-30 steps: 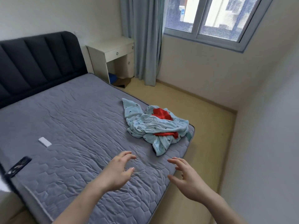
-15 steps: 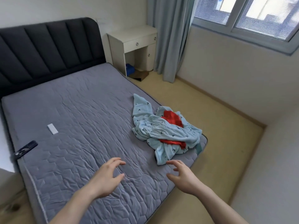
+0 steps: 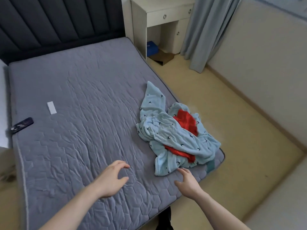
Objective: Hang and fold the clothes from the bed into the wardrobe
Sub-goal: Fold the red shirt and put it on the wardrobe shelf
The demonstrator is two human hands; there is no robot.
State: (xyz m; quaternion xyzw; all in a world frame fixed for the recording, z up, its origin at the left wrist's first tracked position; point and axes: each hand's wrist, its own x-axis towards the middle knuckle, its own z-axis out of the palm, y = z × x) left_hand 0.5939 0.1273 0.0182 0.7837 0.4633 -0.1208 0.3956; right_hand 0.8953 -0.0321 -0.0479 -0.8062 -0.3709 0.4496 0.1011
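Note:
A crumpled light-blue garment [image 3: 176,135] with small dark marks lies in a heap near the right foot corner of the grey quilted bed [image 3: 79,113]. A red garment [image 3: 186,121] shows through its folds. My right hand [image 3: 186,180] hovers just below the heap's lower edge, fingers loosely spread, holding nothing. Over the bare mattress to the left of it is my left hand [image 3: 113,178], fingers loosely curled and empty. No wardrobe is in view.
A white remote-like bar [image 3: 51,107] and a dark phone [image 3: 22,125] lie on the bed's left side. A white bedside desk [image 3: 159,15], a grey curtain [image 3: 206,30] and boxes on the floor [image 3: 159,53] stand beyond the bed. Beige floor runs along the right.
The view has tilted down and moved closer to the bed. Both hands have advanced toward the clothes heap; my right hand is now at its lower edge.

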